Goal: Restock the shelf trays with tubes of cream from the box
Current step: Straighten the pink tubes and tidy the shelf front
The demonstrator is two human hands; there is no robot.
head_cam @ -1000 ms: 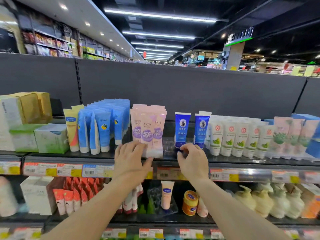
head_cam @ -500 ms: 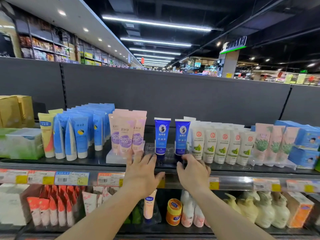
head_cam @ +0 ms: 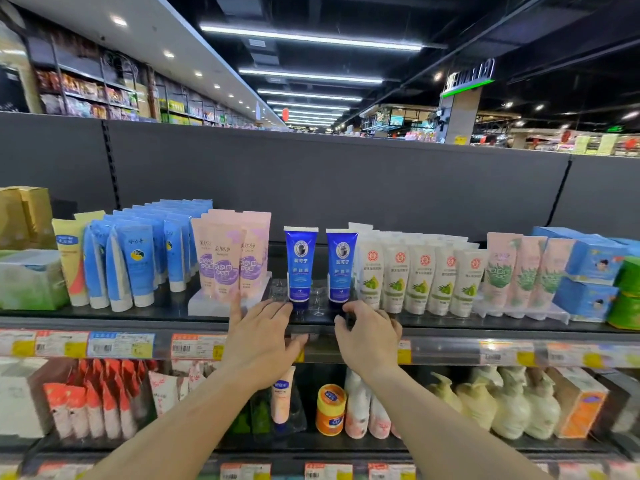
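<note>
Two dark blue tubes of cream stand upright, cap down, in a clear plastic tray on the upper shelf. The tray's other slots look empty. My left hand lies over the tray's front left corner with fingers spread on top and the thumb under the front edge. My right hand curls around the front right corner. No box is in view.
Pink tubes crowd the tray's left side and white tubes its right. Light blue tubes stand further left. A price-label rail runs along the shelf front. Below it are an orange jar and pump bottles.
My left hand slid right, from in front of the pink tubes to the tray's left corner. My right hand stayed at the right corner. The view shifted a little.
</note>
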